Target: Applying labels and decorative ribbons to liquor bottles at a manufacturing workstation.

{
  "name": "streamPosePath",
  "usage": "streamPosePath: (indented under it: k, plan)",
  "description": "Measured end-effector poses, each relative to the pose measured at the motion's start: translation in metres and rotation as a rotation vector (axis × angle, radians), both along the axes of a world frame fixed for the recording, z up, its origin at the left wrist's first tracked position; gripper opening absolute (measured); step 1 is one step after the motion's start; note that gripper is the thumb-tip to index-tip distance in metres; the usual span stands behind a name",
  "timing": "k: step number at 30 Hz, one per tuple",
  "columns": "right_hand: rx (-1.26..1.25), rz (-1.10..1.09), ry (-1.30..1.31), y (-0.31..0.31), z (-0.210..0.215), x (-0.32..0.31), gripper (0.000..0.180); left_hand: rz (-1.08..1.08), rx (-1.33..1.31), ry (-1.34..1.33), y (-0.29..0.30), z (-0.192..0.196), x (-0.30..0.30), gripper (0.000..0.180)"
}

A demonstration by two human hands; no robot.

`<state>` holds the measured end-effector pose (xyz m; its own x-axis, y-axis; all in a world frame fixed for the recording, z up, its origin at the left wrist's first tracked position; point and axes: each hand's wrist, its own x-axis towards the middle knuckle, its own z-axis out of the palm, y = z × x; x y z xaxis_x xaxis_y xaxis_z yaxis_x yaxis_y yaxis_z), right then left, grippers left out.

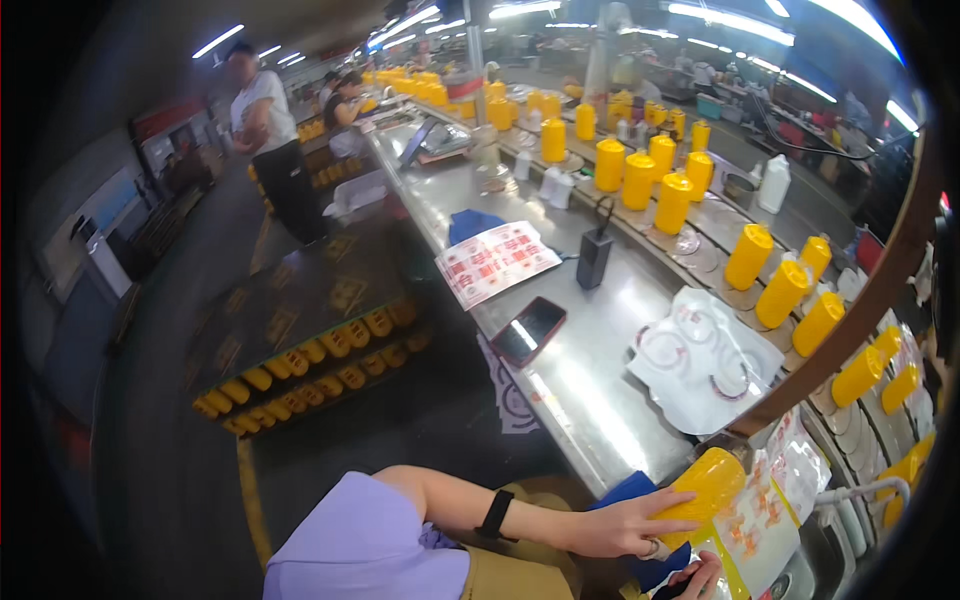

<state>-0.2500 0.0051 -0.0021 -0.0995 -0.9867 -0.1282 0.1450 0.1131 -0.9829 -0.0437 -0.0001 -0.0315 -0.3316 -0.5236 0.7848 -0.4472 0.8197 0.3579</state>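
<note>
My left hand (635, 524), with a ring on it and a black band on the wrist, grips a yellow bottle (712, 482) that lies tilted over the work area at the lower right. My fingers rest along the bottle's side. Close below, at the lower edge, my right hand (700, 577) shows only in part, its fingers curled; what they hold is too small and dark to make out. Beside the bottle lies a sheet with orange printed motifs (755, 525). Blue cloth (655, 570) shows under my left hand.
A metal table (590, 410) carries a phone (530, 331), a printed red-and-white sheet (497, 262), a black box (594, 258) and white decal paper (700, 355). Yellow bottles (673, 203) line the conveyor. Stacked bottle trays (300, 310) stand left; a person (275, 130) stands behind them.
</note>
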Motion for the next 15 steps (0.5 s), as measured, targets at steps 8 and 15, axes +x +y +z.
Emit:
streamPosePath:
  k: [8,15]
  plan:
    - [0.011,0.024,-0.029,0.001,-0.004,0.000,0.028,0.044,-0.005,-0.061,0.001,0.001,0.001,0.021]
    - [-0.004,0.079,-0.015,0.002,-0.003,0.002,0.029,0.128,0.018,-0.042,-0.002,0.002,-0.009,0.019]
